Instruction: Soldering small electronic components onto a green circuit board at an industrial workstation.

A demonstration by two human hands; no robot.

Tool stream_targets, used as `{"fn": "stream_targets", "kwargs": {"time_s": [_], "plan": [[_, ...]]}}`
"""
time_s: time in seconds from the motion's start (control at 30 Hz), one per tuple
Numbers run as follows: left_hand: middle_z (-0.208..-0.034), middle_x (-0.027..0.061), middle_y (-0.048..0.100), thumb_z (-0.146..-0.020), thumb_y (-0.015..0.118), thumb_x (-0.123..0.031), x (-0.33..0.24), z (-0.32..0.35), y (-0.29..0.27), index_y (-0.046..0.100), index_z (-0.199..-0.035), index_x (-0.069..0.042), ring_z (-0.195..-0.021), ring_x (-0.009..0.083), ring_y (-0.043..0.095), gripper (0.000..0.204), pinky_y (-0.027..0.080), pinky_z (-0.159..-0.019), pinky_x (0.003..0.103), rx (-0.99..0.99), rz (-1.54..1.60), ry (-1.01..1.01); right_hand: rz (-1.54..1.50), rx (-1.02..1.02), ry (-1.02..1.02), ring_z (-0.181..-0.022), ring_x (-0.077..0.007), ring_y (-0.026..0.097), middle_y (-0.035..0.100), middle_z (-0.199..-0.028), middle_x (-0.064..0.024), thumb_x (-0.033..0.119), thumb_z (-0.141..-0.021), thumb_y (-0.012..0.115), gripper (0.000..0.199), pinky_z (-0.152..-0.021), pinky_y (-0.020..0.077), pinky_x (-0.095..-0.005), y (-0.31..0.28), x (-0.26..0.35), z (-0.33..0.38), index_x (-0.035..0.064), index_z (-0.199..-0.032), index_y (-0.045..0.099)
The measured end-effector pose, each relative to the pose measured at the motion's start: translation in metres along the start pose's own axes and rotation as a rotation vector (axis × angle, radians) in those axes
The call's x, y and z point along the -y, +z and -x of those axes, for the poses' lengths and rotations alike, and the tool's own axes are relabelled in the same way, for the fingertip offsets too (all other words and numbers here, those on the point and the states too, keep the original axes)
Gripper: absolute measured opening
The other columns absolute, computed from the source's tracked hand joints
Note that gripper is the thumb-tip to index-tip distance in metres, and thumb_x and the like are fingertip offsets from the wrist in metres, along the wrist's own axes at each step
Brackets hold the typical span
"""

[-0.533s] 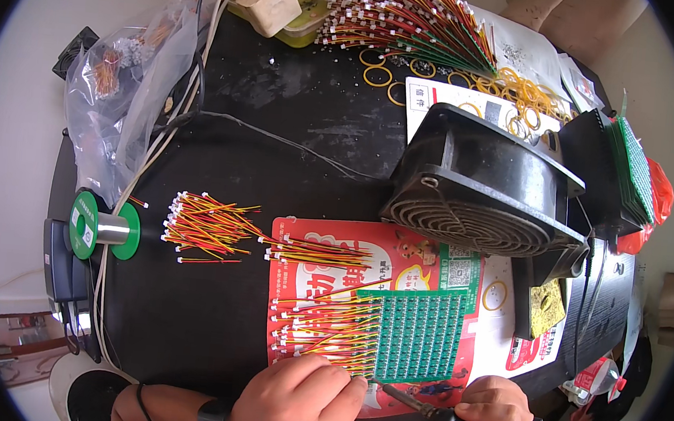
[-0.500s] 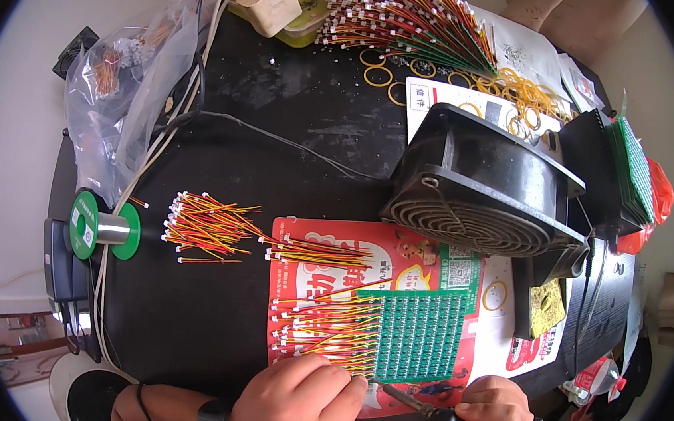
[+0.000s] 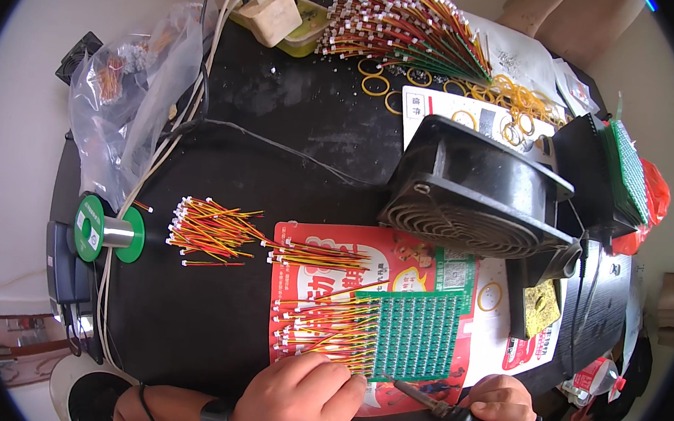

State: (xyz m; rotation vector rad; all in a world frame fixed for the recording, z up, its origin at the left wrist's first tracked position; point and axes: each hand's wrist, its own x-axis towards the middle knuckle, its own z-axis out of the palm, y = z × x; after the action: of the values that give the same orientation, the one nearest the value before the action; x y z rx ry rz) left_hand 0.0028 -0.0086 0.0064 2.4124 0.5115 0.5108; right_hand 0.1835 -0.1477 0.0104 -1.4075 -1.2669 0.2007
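Observation:
My right hand (image 3: 499, 411) grips a black-handled soldering iron (image 3: 447, 413), its tip close to the near edge of a green circuit board panel (image 3: 420, 336). Whether the tip touches the panel, I cannot tell. My left hand (image 3: 303, 401) is closed at the panel's near left corner, thumb and forefinger pressed together; what they pinch is hidden. Red, yellow and black wires (image 3: 327, 319) with white plugs run in a row from the panel's left edge. The panel lies on a red printed sheet (image 3: 290, 274).
Loose plug wires (image 3: 211, 230) lie to the left, beside a green solder spool (image 3: 117, 233). A black fan (image 3: 479, 195) stands beyond the panel, with a yellow sponge (image 3: 542, 309) to its right. Finished-looking wire bundles (image 3: 417, 33) and rubber bands (image 3: 515, 94) lie at the back.
The soldering iron's tip has shifted slightly right and away from the panel's near left corner. My left hand stays in place. The whole view has moved a little.

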Motion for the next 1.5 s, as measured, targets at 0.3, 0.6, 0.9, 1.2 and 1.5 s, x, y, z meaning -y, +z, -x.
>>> {"fn": "stream_targets", "kwargs": {"time_s": [0.3,0.6,0.9,1.2,1.5], "plan": [[-0.087,0.015,0.061,-0.08,0.065,-0.002,-0.002,0.008,-0.003,0.066,-0.089,0.001,-0.083,0.0335,0.063,0.009,0.054,-0.074,0.041,0.03,0.01,0.007,0.282,-0.518,0.004,-0.1,-0.0175,0.057,0.054,-0.121,-0.014,0.014,-0.102,0.06,0.03,-0.08,0.0504,-0.0251,-0.026,-0.013,0.031,0.0007,-0.128,0.051],[-0.088,0.0156,0.061,-0.08,0.065,-0.004,-0.001,0.01,-0.006,0.066,-0.088,0.001,-0.084,0.0339,0.062,0.01,0.053,-0.073,0.041,0.071,0.004,0.046,0.522,-0.331,0.12,-0.077,-0.0261,0.065,0.066,-0.091,-0.02,0.005,-0.098,0.056,0.03,-0.072,0.0525,-0.0361,-0.024,-0.024,-0.006,-0.0033,-0.127,0.056],[-0.089,0.0056,0.064,-0.064,0.084,-0.008,0.009,-0.018,-0.023,0.073,-0.085,-0.006,-0.077,0.0265,0.062,0.024,0.053,-0.067,0.038,0.019,-0.065,0.096,-0.349,-0.304,0.083,-0.133,-0.0478,0.052,0.043,-0.147,-0.0404,0.038,-0.085,0.085,0.1,-0.097,0.0519,-0.0473,-0.007,0.062,0.001,0.0075,-0.159,0.025],[-0.124,0.0158,0.058,-0.061,0.091,-0.025,0.012,-0.02,-0.029,0.071,-0.11,-0.006,-0.111,0.038,0.055,0.056,0.046,-0.097,0.051,0.233,-0.196,0.011,-0.66,0.085,0.022,-0.153,-0.0497,0.019,0.006,-0.164,-0.0384,0.049,-0.069,0.093,0.138,-0.113,0.0393,-0.0551,-0.032,0.048,-0.007,0.0145,-0.165,0.0],[-0.132,0.0162,0.055,-0.066,0.09,-0.027,0.011,-0.019,-0.028,0.07,-0.113,-0.009,-0.119,0.0374,0.053,0.054,0.04,-0.101,0.05,0.273,-0.172,-0.003,-0.368,-0.28,-0.039,-0.15,-0.0515,0.025,0.013,-0.162,-0.0398,0.052,-0.075,0.088,0.128,-0.114,0.0369,-0.058,-0.013,0.041,-0.007,0.0093,-0.163,0.007]]}}
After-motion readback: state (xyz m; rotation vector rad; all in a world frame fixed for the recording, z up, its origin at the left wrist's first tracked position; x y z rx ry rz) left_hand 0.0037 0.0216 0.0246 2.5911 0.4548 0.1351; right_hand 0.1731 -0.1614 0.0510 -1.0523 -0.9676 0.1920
